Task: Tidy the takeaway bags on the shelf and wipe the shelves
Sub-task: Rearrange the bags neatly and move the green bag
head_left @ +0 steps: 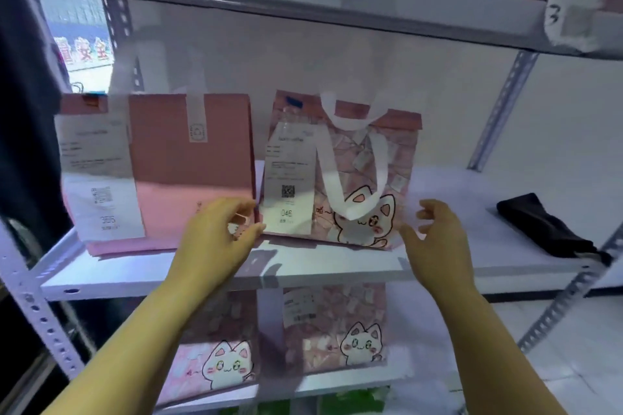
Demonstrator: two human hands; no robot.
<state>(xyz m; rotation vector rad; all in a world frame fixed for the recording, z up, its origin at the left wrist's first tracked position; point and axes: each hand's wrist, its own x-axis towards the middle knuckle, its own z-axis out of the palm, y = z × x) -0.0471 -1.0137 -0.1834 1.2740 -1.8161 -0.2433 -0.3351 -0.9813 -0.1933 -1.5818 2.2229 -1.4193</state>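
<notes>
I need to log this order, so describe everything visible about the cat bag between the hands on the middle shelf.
The cat bag stands upright on the white middle shelf, right of a plain pink bag. It looks like glossy pink paper or film with a patchwork print and a white cartoon cat low on its front. White strap handles droop over the front. A white receipt with a QR code and "048" hangs on its left side. The left hand and right hand flank its lower corners, fingers open; contact is unclear.
</notes>
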